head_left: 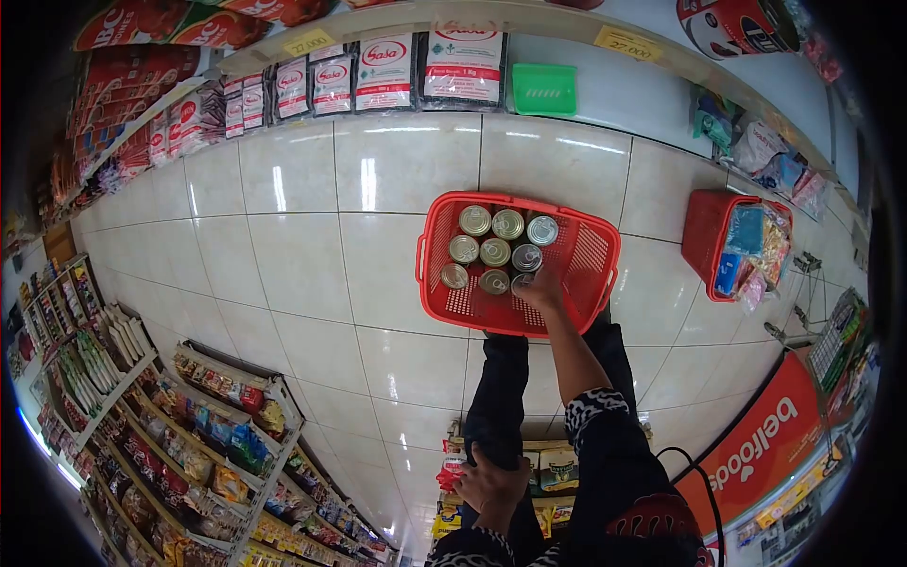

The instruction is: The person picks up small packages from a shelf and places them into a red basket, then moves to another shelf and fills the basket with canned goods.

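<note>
A red plastic basket [595,255] sits on the floor in front of my legs. Several tin cans [494,251] stand upright inside it, lids up, grouped toward its left and middle. My right hand [542,291] reaches over the near rim, its fingers closed around the top of a can [521,282] at the near right of the group. That can is partly covered by my fingers. Lower down, my left hand [493,484] rests on my bent leg with fingers apart, holding nothing.
A second red basket [704,236] full of packets stands on the tiles at right. Ahead, the low shelf holds white and red packets [385,71] and a green tray [545,90]. Snack racks [208,425] rise at lower left; a red freezer panel [756,444] is at lower right.
</note>
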Demonstrator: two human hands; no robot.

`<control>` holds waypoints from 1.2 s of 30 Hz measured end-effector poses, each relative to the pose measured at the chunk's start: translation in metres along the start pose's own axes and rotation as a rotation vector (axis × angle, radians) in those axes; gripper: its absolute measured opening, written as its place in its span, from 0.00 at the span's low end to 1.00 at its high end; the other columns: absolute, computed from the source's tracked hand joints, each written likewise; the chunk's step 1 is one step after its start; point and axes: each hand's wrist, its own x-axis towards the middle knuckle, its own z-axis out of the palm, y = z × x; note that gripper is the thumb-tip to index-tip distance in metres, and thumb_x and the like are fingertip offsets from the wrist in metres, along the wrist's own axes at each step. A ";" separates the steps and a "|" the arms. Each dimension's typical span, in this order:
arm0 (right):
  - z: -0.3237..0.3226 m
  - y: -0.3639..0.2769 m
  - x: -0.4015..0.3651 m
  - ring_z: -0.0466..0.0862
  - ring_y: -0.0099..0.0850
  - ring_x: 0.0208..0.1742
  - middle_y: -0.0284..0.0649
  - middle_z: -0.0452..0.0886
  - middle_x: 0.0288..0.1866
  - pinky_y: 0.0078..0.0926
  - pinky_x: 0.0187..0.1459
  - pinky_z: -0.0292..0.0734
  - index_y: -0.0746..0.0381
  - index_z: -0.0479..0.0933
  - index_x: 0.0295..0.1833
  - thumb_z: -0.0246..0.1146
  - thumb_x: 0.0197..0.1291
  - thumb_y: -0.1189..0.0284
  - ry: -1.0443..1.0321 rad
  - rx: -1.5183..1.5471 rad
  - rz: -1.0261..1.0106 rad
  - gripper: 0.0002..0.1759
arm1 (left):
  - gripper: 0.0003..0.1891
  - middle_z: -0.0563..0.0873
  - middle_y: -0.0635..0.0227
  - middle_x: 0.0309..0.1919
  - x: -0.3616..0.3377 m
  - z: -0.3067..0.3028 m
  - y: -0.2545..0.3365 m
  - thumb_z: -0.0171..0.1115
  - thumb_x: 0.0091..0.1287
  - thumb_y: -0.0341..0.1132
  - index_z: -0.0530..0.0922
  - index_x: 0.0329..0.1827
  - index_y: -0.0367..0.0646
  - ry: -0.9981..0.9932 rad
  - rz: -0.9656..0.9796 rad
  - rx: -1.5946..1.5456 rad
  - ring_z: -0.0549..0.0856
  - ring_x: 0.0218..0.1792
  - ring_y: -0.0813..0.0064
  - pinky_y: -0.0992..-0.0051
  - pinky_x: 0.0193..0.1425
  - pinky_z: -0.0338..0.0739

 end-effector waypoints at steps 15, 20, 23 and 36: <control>-0.314 -0.298 -0.157 0.85 0.43 0.52 0.43 0.88 0.54 0.43 0.57 0.74 0.60 0.86 0.52 0.78 0.50 0.74 1.243 0.437 -1.449 0.21 | 0.57 0.82 0.40 0.65 0.007 0.003 -0.006 0.68 0.57 0.71 0.63 0.86 0.49 -0.045 -0.001 -0.011 0.84 0.68 0.44 0.50 0.75 0.71; -0.384 -0.387 -0.167 0.82 0.57 0.71 0.66 0.84 0.63 0.54 0.75 0.73 0.73 0.77 0.68 0.75 0.62 0.70 1.448 -0.104 -1.217 0.32 | 0.57 0.83 0.42 0.64 0.003 -0.005 -0.003 0.69 0.56 0.71 0.64 0.86 0.47 -0.003 0.049 -0.012 0.84 0.67 0.46 0.51 0.76 0.69; -0.392 -0.400 -0.162 0.78 0.58 0.74 0.65 0.85 0.62 0.68 0.82 0.60 0.77 0.78 0.65 0.77 0.58 0.70 1.172 -0.204 -1.089 0.33 | 0.56 0.82 0.43 0.65 0.001 -0.010 -0.003 0.69 0.56 0.70 0.65 0.85 0.47 -0.030 0.026 -0.059 0.82 0.69 0.48 0.50 0.77 0.67; -0.271 -0.266 -0.189 0.83 0.45 0.69 0.58 0.74 0.71 0.41 0.66 0.88 0.77 0.58 0.75 0.81 0.60 0.48 1.269 0.721 -1.381 0.57 | 0.56 0.75 0.40 0.74 0.001 -0.013 0.002 0.69 0.57 0.68 0.64 0.86 0.47 -0.041 0.014 -0.139 0.77 0.77 0.46 0.47 0.84 0.62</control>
